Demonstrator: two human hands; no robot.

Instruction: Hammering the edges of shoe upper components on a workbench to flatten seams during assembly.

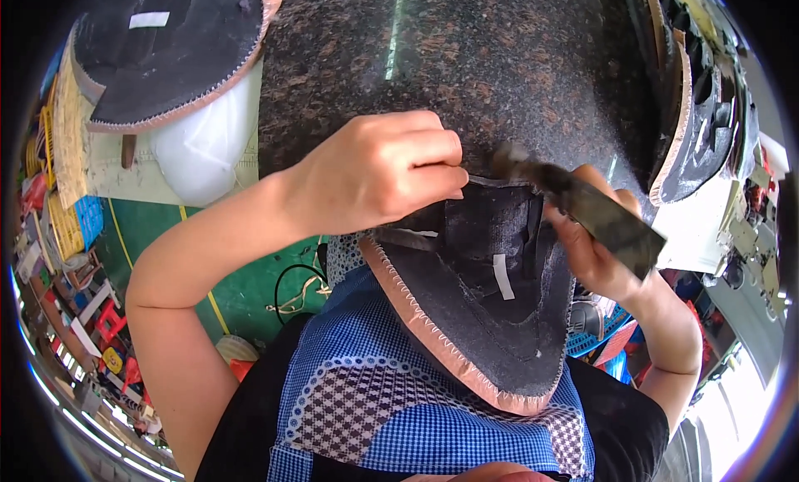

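Observation:
A black, inside-out piece resembling a shoe upper (466,303), with a pink zigzag-stitched rim and a small white tag inside, hangs over the near edge of a dark speckled stone slab (449,57) and rests against my apron (374,357). My left hand (399,166) is closed, its fingertips pinching the piece's far edge on the slab. In my right hand (595,249) is a hammer (603,211), its dark handle slanting down to the right. Its tip, smeared by motion, is just above the slab beside that edge, right of my left fingertips.
Another black stitched piece (183,49) lies at upper left, beside a white rounded item (204,141). Several similar pieces (703,116) stand in a row along the right. A green surface (150,257) with a loose black cord (283,286) is at lower left.

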